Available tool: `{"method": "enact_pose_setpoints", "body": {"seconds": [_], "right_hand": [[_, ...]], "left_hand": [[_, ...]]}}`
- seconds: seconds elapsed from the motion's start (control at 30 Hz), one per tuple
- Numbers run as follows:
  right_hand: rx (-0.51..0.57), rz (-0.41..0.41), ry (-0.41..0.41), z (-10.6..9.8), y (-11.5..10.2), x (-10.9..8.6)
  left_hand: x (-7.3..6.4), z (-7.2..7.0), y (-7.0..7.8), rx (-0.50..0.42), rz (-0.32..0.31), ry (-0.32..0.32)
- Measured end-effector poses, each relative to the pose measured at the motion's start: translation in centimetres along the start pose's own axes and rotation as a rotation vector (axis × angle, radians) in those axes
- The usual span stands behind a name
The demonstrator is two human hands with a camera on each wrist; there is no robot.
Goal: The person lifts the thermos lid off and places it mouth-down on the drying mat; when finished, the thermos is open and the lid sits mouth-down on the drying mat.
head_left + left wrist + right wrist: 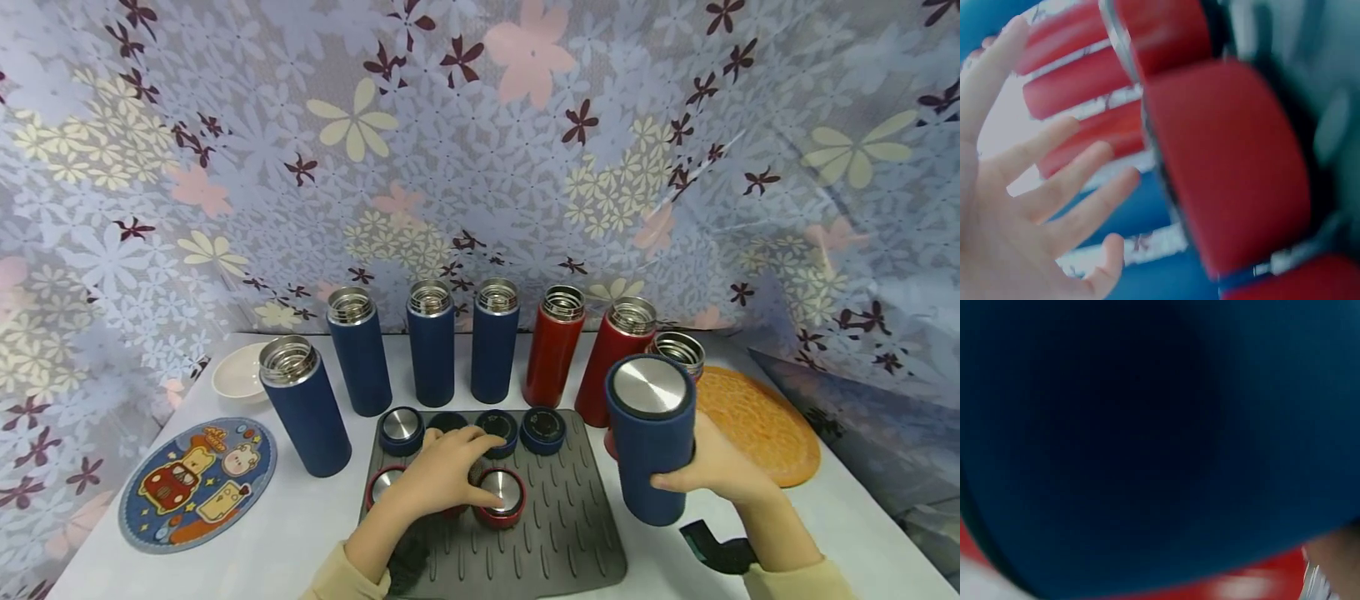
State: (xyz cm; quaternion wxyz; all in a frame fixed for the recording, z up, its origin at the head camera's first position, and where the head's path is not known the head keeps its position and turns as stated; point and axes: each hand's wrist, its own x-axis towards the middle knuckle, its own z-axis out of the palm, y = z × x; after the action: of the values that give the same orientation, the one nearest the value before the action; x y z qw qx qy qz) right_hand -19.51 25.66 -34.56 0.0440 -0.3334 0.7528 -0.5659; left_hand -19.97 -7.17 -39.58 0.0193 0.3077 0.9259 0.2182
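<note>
Over the grey mat my left hand hovers among the flask lids, palm down. The left wrist view shows its fingers spread with nothing held, beside a red lid. In the head view, the thumb side overlaps a red lid with a steel top. My right hand grips a blue flask with a blue, steel-topped lid on it, held upright right of the mat. That flask's side fills most of the right wrist view.
Uncapped blue flasks and red flasks stand along the back. Blue lids line the mat's far edge. At left are a white bowl and a round cartoon mat; at right, an orange round mat.
</note>
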Motion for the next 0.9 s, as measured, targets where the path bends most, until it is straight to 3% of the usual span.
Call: {"method": "enact_pose_setpoints", "body": {"seconds": [0.13, 0.33, 0.47, 0.7, 0.9], "right_hand": [[-0.141, 0.004, 0.049, 2.4, -0.6, 2.4], [-0.305, -0.058, 0.017, 5.4, -0.3, 6.0], [-0.498, -0.054, 0.047, 7.0, 0.1, 7.9], [-0.964, -0.157, 0.147, 9.0, 1.4, 10.1], [-1.176, -0.275, 0.212, 10.1, 2.4, 10.9]], "left_hand": [[-0.5, -1.5, -1.2, -0.118, -0.013, 0.064], [-1.3, -3.5, -2.5, -0.291, -0.027, 0.165], [-1.7, -4.4, -3.0, -0.369, -0.039, 0.225], [-1.9, -4.8, -3.1, -0.434, 0.003, 0.302], [-1.7, -4.5, -2.9, -0.469, -0.055, 0.306]]}}
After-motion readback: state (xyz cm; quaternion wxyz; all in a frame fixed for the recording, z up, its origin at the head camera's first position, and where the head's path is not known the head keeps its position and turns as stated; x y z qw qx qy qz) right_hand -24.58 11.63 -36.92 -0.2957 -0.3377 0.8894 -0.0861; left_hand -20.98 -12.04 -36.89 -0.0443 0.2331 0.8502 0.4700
